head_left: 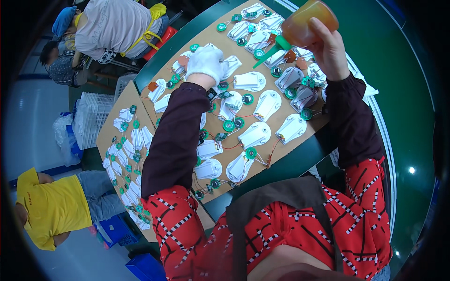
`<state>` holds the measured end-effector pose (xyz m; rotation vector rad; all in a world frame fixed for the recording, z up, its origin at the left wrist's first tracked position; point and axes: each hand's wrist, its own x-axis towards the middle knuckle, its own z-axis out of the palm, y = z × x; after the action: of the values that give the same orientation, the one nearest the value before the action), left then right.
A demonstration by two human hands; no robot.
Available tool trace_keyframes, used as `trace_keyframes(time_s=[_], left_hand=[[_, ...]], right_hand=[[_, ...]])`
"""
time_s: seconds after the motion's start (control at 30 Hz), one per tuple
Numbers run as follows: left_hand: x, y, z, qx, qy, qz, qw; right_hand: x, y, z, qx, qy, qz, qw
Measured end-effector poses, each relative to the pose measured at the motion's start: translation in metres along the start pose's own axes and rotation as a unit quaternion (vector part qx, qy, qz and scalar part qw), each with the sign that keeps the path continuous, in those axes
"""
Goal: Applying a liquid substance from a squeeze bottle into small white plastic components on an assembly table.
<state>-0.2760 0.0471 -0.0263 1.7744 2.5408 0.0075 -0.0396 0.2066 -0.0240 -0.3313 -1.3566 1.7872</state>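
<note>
Red patterned sleeves (356,206) with dark cuffs fill the lower frame, nearest of all, and both forearms reach up from them over a cardboard sheet (213,35) on a green bench (398,93).

Right hand (328,49), bare, has its fingers clamped around an amber squeeze bottle (309,21) at the sheet's far right. Its long axis runs tilted from upper right to lower left, and the green nozzle (271,50) points down and left toward the white housings (253,136), its tip just above a green round part (258,53).

Left hand (206,63) wears a white glove and rests palm down at the sheet's middle top, fingers curled together over a housing; whether it grips anything I cannot tell. Its dark sleeve hides several housings beneath it.

About twenty white housings show on this sheet, each wired in red and black to a small green board and a round green part; an exact count is not possible under the arm and bottle. One bottle only.

A second cardboard sheet (105,133) at lower left carries many more of the same pieces. Beside it stand a white crate (91,117) and blue bins (117,229). Two other people are near: one in yellow (51,208) at lower left, one in grey (112,28) at top left
</note>
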Motion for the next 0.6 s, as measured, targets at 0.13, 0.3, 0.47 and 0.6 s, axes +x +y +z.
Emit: trace_keyframes(time_s=[0.13,0.3,0.47,0.6], left_hand=[[0.01,-0.009,0.01,-0.142,-0.034,-0.018,0.989],[0.016,-0.015,0.012,-0.117,-0.042,0.021,0.992],[0.02,-0.009,0.012,-0.073,-0.029,0.02,0.997],[0.021,-0.005,0.009,-0.065,-0.04,0.02,0.997]], right_hand=[[0.01,0.007,0.013,-0.059,-0.023,0.001,0.998],[0.024,0.022,0.036,-0.198,-0.087,-0.059,0.975],[0.028,0.017,0.075,-0.046,-0.085,-0.059,0.994],[0.028,0.017,0.073,-0.063,-0.067,-0.019,0.996]])
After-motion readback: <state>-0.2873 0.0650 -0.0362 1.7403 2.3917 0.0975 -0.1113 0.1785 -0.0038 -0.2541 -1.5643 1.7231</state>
